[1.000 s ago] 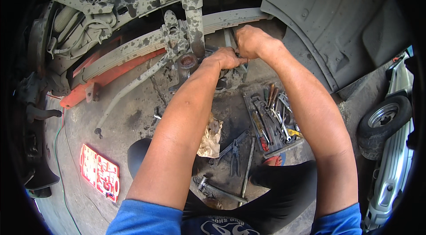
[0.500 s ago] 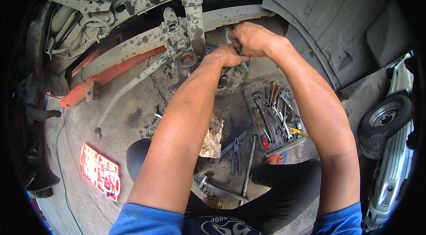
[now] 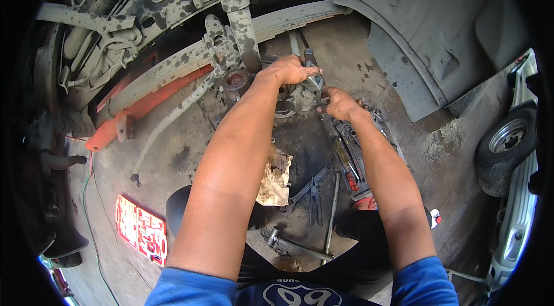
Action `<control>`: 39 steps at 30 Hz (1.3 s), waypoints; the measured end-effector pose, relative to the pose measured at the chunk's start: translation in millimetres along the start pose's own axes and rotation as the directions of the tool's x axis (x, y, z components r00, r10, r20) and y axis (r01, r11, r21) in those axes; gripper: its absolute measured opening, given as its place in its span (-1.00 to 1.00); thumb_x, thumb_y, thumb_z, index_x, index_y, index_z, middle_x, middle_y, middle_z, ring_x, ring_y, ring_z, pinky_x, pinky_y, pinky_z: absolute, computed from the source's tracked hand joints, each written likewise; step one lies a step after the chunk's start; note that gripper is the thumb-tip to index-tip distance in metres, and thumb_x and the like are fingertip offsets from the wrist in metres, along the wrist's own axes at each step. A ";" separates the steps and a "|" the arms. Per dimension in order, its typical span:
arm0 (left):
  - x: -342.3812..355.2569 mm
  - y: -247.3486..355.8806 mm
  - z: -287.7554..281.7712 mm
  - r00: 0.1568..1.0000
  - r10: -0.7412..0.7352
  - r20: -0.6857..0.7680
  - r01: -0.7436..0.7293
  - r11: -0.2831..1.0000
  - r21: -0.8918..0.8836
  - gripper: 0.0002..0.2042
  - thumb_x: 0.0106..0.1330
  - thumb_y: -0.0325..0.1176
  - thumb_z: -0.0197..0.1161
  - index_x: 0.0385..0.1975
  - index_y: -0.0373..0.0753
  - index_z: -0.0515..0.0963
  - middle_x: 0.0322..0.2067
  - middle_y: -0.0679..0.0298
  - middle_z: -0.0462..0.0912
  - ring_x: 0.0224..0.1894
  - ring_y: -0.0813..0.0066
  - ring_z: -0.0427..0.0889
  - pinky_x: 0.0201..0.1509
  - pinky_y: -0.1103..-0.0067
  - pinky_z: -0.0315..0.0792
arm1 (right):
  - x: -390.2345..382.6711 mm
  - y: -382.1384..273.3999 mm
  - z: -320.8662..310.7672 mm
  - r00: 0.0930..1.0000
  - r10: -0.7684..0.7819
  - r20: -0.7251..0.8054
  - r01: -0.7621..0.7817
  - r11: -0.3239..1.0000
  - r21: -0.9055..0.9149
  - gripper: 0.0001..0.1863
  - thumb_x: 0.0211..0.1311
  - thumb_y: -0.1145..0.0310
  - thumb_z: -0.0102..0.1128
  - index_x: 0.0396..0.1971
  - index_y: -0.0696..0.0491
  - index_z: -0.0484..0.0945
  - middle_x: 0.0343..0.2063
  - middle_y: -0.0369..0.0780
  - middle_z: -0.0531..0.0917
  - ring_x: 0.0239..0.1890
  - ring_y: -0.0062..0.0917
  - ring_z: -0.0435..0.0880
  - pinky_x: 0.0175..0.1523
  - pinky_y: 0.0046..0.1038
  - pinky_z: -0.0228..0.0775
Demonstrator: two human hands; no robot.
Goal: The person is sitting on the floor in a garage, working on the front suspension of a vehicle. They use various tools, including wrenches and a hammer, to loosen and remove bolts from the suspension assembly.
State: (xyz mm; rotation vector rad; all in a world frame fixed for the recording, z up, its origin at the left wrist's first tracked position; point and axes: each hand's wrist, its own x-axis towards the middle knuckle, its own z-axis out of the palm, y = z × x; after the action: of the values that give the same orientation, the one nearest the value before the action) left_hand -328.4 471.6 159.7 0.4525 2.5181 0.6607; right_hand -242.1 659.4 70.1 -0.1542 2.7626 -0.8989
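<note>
My left hand (image 3: 290, 70) is closed around a grey metal part with a bolt-like stub (image 3: 310, 55) on top. Below my fingers, a pale angular block shows on that same part. My right hand (image 3: 341, 105) is at its lower end, thumb and finger curled on a dark shank there; the exact grip is partly hidden. Under my left wrist lies a round metal hub (image 3: 285, 107), mostly covered by my forearm. Beside it stands a rusty-topped cylinder (image 3: 236, 81). A tray of wrenches and screwdrivers (image 3: 360, 195) sits just under my right hand and forearm.
A vehicle's leaf spring (image 3: 285, 23) and a red beam (image 3: 130, 118) span the far side. Torn cardboard (image 3: 276, 185), pliers (image 3: 315, 205), a long bar (image 3: 333, 213) and a T-handled wrench (image 3: 300, 246) lie between my legs. An open red case (image 3: 141, 228) is at left, a tire (image 3: 505, 153) at right.
My right hand has moved down and nearer, from beyond my left hand to above the tool tray. The metal part's top now shows above my left hand. The view has shifted slightly.
</note>
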 end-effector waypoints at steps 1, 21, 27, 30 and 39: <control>-0.5 0.7 -0.3 1.000 0.021 -0.007 -0.021 0.999 0.025 -0.05 0.09 0.52 0.21 0.03 -0.43 0.63 0.03 -0.12 0.67 0.13 0.05 0.62 0.22 0.32 0.44 | 0.6 3.0 7.2 0.999 0.029 -0.023 -0.028 0.999 0.029 -0.39 0.15 0.34 0.46 0.18 0.21 0.46 0.08 0.07 0.64 0.21 -0.07 0.57 0.28 -0.19 0.41; -3.5 8.8 3.5 0.995 -0.093 -0.023 0.093 0.995 0.023 0.00 0.20 0.54 0.09 0.15 -0.47 0.53 0.01 -0.14 0.67 0.09 -0.03 0.64 0.24 0.30 0.42 | -10.0 -6.4 39.0 0.981 0.142 -0.133 -0.151 0.986 -0.064 -0.62 0.37 0.17 0.25 -0.21 0.26 0.70 -0.16 0.15 0.70 0.02 -0.01 0.68 0.15 -0.20 0.52; -10.6 13.1 1.1 0.999 -0.032 -0.030 0.034 0.996 0.083 -0.01 0.20 0.60 -0.01 0.14 -0.35 0.57 0.18 -0.11 0.58 0.30 -0.02 0.50 0.38 0.23 0.34 | -9.9 -18.9 -13.4 0.969 0.165 0.182 -0.108 0.951 -0.290 -0.60 0.23 0.25 0.29 -0.04 0.23 0.66 0.01 0.14 0.66 0.09 -0.05 0.66 0.20 -0.19 0.51; -2.4 5.1 2.4 0.999 -0.037 -0.025 0.039 0.993 0.108 -0.05 0.26 0.52 0.02 0.23 -0.36 0.51 0.19 -0.17 0.56 0.29 -0.02 0.50 0.38 0.31 0.32 | 2.9 -55.3 -60.6 0.952 0.053 -0.300 -0.081 0.993 -0.083 -0.59 0.34 0.18 0.24 -0.01 0.21 0.62 -0.04 0.12 0.68 0.04 -0.04 0.68 0.17 -0.16 0.52; 41.7 -28.8 18.0 0.970 0.238 -0.037 -0.222 0.942 0.251 -0.29 0.36 0.30 0.13 0.17 -0.27 0.57 0.18 -0.01 0.60 0.23 0.00 0.54 0.31 0.28 0.39 | 20.9 -149.0 -99.0 0.969 -0.058 -0.240 -0.064 0.879 -0.472 -0.66 0.30 0.19 0.27 -0.24 0.21 0.70 -0.25 0.10 0.73 -0.09 -0.04 0.73 0.00 -0.16 0.62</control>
State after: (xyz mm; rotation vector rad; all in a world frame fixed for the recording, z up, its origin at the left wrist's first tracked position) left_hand -358.4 472.1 115.1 0.8374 2.6466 0.4538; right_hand -282.9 591.8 232.0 -0.1254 3.1678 -0.2217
